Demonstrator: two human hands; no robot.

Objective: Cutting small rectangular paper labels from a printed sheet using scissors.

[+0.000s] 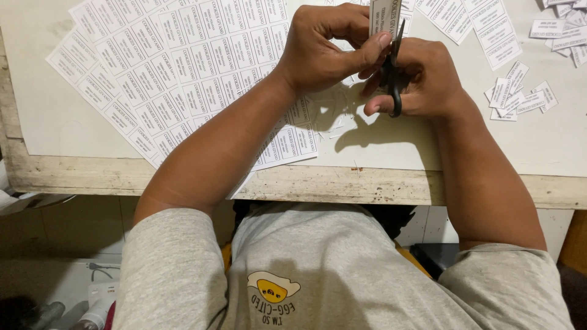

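Over the table, label strip between both hands, scissors alongside.

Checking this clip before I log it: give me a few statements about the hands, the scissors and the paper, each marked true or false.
1. The right hand holds black scissors. True.
2. The left hand pinches a narrow strip of printed labels at the scissor blades. True.
3. The uncut label sheets lie to the right of the hands. False: they lie to the left, one overhanging the table edge.
4. A small pile of cut labels lies right of the right hand. True.
5. The left hand rests flat on the table. False: it is raised, gripping the strip.
6. The scissors lie unused on the table. False: they are in the right hand.
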